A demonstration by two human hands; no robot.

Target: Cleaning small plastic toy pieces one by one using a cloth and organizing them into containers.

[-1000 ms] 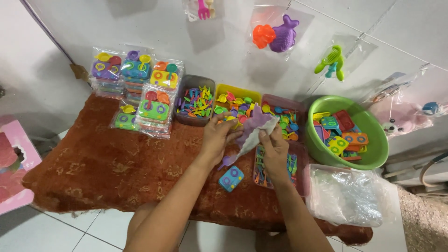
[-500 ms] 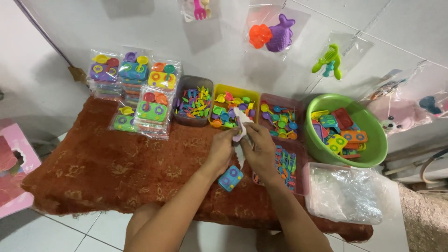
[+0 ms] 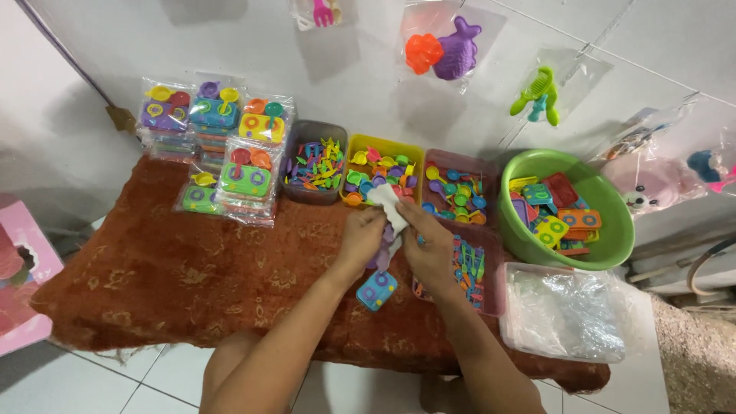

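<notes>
Both hands, left hand (image 3: 360, 239) and right hand (image 3: 431, 247), pinch closed on a crumpled clear plastic bag (image 3: 386, 201), its purple contents largely hidden; a blue toy stove (image 3: 376, 290) lies below.

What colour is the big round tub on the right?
Green. The tub holds flat coloured toy pieces; the head view, the only one, shows it clearly.
</notes>
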